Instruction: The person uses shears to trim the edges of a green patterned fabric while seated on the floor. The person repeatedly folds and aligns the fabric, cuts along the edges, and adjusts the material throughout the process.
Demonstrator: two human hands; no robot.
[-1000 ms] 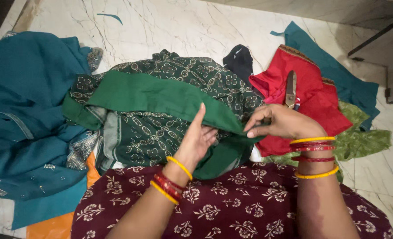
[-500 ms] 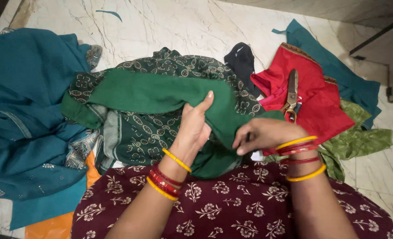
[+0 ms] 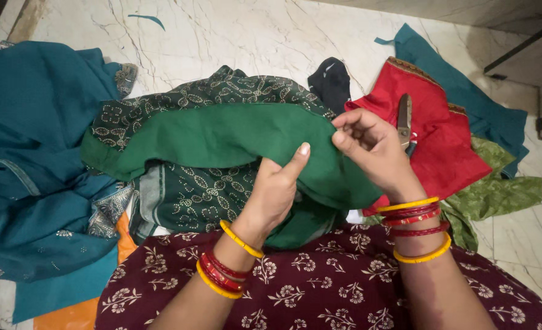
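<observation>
Green cloth [image 3: 222, 131]: held up over the lap, above a dark printed fabric [image 3: 210, 192].
Left hand [image 3: 274, 192]: closed under the fold, thumb up.
Right hand [image 3: 371, 143]: pinching the edge.
Advice: keep the edge taut and even.
Scissors [image 3: 404, 119]: on the red garment [image 3: 442, 143].
Floor [image 3: 252, 36]: pale marble, strewn with clothes.

No packages, labels, signs or screens in view; only cloth pieces on marble floor.
</observation>
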